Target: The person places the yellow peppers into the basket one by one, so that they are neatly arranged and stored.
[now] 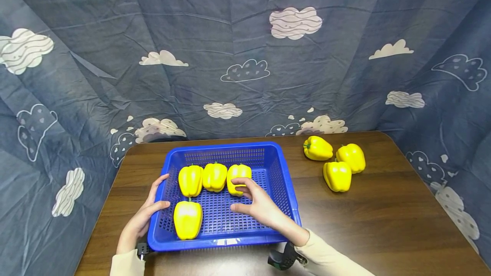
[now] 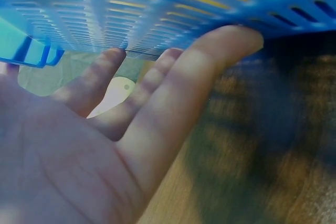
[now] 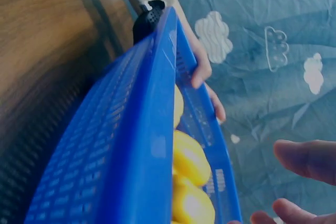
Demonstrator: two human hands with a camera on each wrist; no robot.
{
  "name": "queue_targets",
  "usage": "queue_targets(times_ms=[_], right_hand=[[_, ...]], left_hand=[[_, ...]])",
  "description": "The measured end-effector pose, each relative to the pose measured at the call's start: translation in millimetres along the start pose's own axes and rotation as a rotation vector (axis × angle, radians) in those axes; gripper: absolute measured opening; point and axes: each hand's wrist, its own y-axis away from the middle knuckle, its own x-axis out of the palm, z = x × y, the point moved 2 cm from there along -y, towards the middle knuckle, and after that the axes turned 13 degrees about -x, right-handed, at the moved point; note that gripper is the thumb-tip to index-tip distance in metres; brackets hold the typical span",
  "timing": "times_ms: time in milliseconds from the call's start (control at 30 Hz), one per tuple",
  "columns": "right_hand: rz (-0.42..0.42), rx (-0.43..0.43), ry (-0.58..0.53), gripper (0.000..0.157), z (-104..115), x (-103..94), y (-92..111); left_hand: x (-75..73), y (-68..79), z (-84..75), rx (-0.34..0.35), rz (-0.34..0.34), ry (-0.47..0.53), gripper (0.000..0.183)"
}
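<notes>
The left hand (image 1: 140, 218) is holding the left side of a rectangular blue plastic basket (image 1: 215, 220) with slotted walls, its grip pinching the rim between thumb and fingers. Inside, three blocky yellow bell peppers (image 1: 215, 177) are sitting in a row, and a fourth yellow pepper (image 1: 188, 220) is sitting in the near left corner. The right hand (image 1: 257, 203) is hovering over the basket by the row's rightmost pepper (image 1: 241, 171), its grip resting spread, with a gap showing between thumb and fingers. The basket is resting on a brown wooden bench (image 1: 368, 225); to its right, three more yellow peppers (image 1: 337, 176) are lying close together. Behind, a cloud-printed dark blue cloth (image 1: 245, 46) is hanging.
</notes>
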Motion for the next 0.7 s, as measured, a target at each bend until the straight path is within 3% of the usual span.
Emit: queue_targets(times_ms=[200, 700], right_hand=[[-0.044, -0.031, 0.009, 0.053, -5, -22.0, 9], [-0.232, 0.007, -0.029, 0.051, -16, -80.3, 32]], left_hand=[[-0.3, -0.2, 0.2, -0.002, -0.005, 0.000, 0.070], [0.0, 0.2, 0.2, 0.000, -0.015, -0.005, 0.069]])
